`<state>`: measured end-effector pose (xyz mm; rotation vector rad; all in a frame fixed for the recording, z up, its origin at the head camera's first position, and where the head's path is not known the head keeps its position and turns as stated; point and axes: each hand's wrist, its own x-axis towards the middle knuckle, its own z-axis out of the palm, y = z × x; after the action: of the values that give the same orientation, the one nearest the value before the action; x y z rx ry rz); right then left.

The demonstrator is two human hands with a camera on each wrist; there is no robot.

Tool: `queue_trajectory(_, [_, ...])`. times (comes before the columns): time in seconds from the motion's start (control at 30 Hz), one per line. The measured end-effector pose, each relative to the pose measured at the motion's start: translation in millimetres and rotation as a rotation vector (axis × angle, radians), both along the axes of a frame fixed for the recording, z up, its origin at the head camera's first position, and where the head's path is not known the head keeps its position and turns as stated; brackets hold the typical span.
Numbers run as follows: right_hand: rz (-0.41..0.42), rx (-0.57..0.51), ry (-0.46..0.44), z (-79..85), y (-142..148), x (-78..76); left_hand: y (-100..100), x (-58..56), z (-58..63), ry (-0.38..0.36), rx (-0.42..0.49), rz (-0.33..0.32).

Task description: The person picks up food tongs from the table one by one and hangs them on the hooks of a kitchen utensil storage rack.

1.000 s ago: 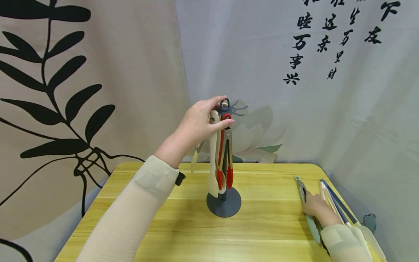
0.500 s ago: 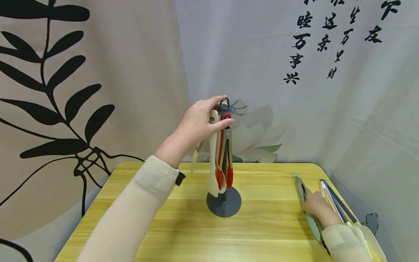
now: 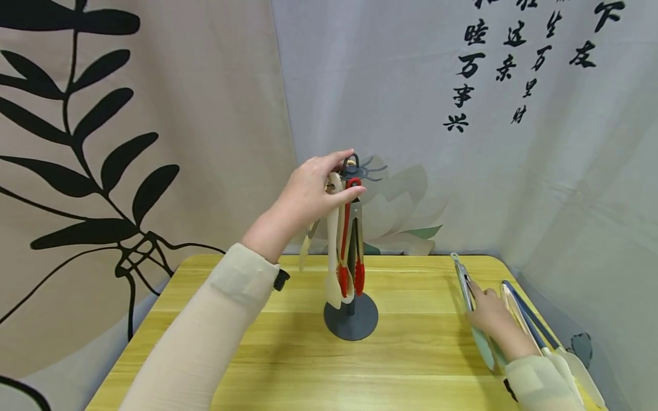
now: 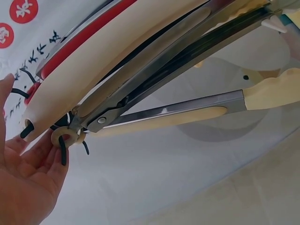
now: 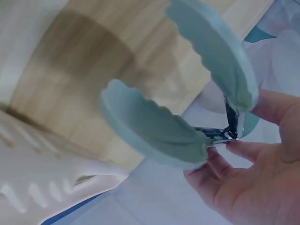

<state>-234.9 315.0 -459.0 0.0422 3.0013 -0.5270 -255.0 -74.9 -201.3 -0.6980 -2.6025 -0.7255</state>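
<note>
My left hand (image 3: pixel 311 185) holds the top of a dark grey utensil stand (image 3: pixel 352 322) with hooks, fingers behind the hub and thumb in front. Red-tipped tongs (image 3: pixel 359 277) and a cream utensil (image 3: pixel 334 279) hang from it. In the left wrist view, tongs with cream tips (image 4: pixel 272 93) hang by a ring on a hook near the fingers. At the table's right, my right hand (image 3: pixel 494 314) grips metal tongs (image 3: pixel 464 285) with pale green scalloped tips. The right wrist view shows those green tips (image 5: pixel 145 124) spread apart, fingers and thumb around the tongs behind them.
Beside my right forearm lie several utensils with blue and cream handles (image 3: pixel 534 317). A pale slotted utensil (image 5: pixel 61 164) shows in the right wrist view. Behind the wooden table (image 3: pixel 421 354) hangs a printed curtain (image 3: pixel 380 74).
My right hand has shifted slightly away from me, and the green-tipped tongs have moved farther back and left, their far end lifting. My left hand stays on the stand.
</note>
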Motion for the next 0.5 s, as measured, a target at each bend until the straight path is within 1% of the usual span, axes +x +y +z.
queue_trajectory(0.13, [0.035, -0.004, 0.1, 4.5, -8.8, 2.8, -1.3, -0.2, 0.0, -0.005, 0.001, 0.001])
queue_trajectory(0.2, [0.045, -0.009, 0.129, 6.1, -12.8, 3.3, -1.6, -0.5, 0.0, -0.007, 0.002, 0.0])
queue_trajectory(0.33, [0.054, -0.024, 0.156, 9.7, -20.0, 4.4, -1.7, -0.7, 0.3, -0.006, 0.0, -0.001])
queue_trajectory(0.5, [0.06, -0.046, 0.189, 19.6, -30.2, 8.1, -1.7, -0.6, 0.1, -0.003, -0.003, -0.002])
